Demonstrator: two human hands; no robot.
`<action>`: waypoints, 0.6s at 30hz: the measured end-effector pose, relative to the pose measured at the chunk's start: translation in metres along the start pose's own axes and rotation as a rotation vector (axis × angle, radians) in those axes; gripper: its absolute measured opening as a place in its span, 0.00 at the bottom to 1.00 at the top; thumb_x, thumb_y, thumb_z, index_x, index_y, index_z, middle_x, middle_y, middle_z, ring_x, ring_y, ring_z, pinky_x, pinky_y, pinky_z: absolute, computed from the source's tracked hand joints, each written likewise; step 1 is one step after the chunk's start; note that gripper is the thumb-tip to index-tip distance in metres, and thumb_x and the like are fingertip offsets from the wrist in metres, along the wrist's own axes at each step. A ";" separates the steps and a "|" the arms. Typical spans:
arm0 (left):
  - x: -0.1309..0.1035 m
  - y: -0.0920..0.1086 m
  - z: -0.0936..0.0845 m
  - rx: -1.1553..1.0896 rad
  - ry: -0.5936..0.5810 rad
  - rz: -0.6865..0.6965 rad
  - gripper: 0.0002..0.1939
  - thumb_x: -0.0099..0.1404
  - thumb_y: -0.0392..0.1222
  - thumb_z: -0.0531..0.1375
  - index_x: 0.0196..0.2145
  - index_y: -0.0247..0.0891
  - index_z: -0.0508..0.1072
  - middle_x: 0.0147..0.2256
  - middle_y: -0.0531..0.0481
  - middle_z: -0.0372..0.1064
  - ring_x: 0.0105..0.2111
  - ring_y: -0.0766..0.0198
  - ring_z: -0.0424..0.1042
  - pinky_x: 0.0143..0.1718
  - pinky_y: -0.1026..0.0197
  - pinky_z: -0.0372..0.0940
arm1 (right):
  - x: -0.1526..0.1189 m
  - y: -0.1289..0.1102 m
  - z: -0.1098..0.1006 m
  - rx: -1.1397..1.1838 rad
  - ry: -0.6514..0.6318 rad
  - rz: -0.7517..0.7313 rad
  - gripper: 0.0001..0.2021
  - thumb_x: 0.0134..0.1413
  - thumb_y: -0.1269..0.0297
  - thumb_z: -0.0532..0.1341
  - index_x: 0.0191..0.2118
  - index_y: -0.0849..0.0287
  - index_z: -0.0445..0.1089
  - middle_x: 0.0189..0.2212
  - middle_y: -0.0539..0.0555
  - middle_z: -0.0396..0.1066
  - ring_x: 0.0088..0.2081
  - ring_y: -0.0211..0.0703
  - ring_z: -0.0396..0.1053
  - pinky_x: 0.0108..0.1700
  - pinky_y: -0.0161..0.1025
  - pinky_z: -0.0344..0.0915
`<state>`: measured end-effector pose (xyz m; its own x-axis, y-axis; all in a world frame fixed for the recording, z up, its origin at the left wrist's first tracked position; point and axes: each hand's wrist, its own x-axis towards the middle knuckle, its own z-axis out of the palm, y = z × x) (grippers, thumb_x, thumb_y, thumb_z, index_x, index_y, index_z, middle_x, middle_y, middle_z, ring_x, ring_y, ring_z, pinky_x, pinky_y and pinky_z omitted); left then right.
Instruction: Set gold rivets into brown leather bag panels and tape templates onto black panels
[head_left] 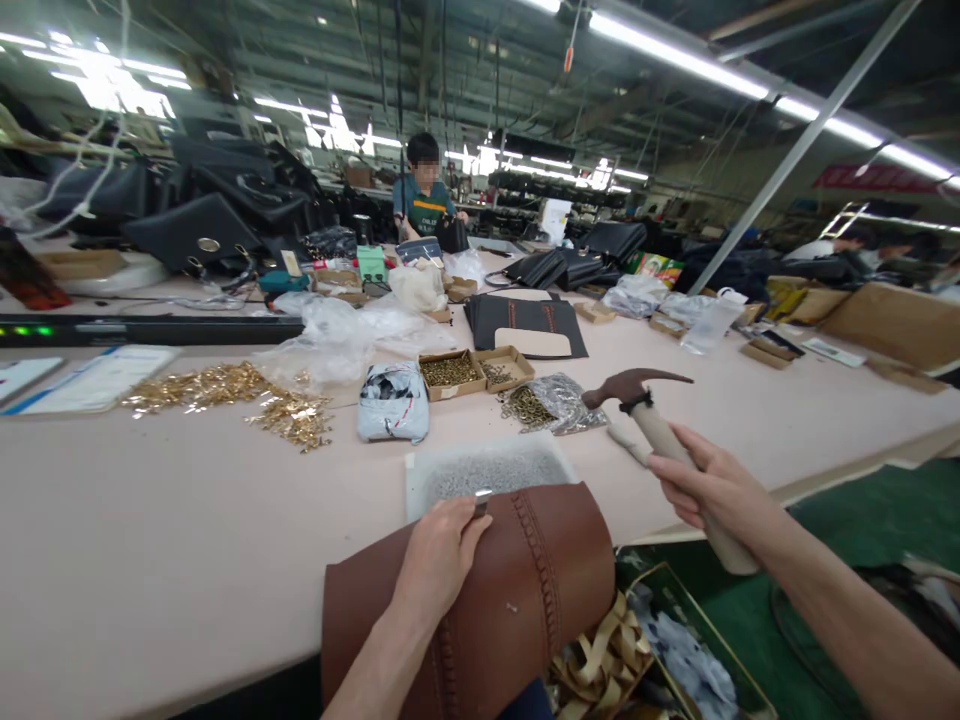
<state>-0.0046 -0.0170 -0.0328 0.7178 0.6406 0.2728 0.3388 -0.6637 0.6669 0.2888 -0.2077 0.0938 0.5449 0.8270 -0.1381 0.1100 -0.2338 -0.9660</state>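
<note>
My left hand [442, 552] rests on a brown leather panel [510, 590] with stitched bands and pinches a small metal piece [482, 499] near the panel's far edge. Under that edge lies a whitish slab [491, 465] with a speckled grey top. To the right, my right hand [709, 485] is wrapped round the pale handle of a hammer [637, 388]. The rusty hammer head is raised above the table, apart from the leather. What the lower end of the metal piece touches is hidden by my fingers and the leather.
On the table [187, 540] are gold metal parts [225, 390], a plastic-wrapped bundle [393, 402], boxes of small fittings [452, 372] and black panels [525, 325]. A bin of scraps [600, 655] stands below the front edge. A person [426, 200] works across the table.
</note>
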 end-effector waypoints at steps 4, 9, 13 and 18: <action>-0.002 -0.004 0.003 0.000 0.023 0.036 0.11 0.75 0.43 0.57 0.39 0.40 0.79 0.44 0.44 0.79 0.47 0.52 0.77 0.54 0.48 0.72 | 0.053 0.052 -0.044 0.162 0.197 0.016 0.26 0.46 0.60 0.76 0.49 0.56 0.66 0.20 0.40 0.58 0.19 0.31 0.57 0.17 0.27 0.54; -0.001 -0.021 0.014 0.013 0.067 0.045 0.15 0.75 0.52 0.56 0.42 0.44 0.80 0.45 0.47 0.80 0.47 0.51 0.78 0.53 0.48 0.73 | 0.089 0.104 -0.086 0.287 0.301 0.103 0.18 0.43 0.69 0.71 0.35 0.56 0.61 0.23 0.43 0.61 0.18 0.27 0.54 0.16 0.25 0.53; 0.003 -0.032 0.021 0.038 0.112 0.055 0.19 0.74 0.60 0.54 0.43 0.49 0.81 0.46 0.53 0.81 0.48 0.52 0.79 0.54 0.49 0.75 | 0.099 0.135 -0.102 0.228 0.307 0.121 0.15 0.44 0.68 0.68 0.33 0.55 0.60 0.23 0.45 0.62 0.17 0.27 0.52 0.17 0.25 0.50; 0.005 -0.031 0.018 0.093 0.119 0.062 0.23 0.73 0.62 0.53 0.41 0.50 0.82 0.45 0.54 0.82 0.47 0.52 0.81 0.52 0.52 0.77 | 0.111 0.155 -0.115 0.033 0.289 0.098 0.10 0.46 0.62 0.65 0.30 0.55 0.62 0.22 0.46 0.65 0.18 0.32 0.57 0.19 0.28 0.54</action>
<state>-0.0003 -0.0003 -0.0647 0.6639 0.6346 0.3956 0.3548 -0.7330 0.5803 0.4625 -0.2109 -0.0465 0.7659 0.6206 -0.1679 0.0205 -0.2845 -0.9584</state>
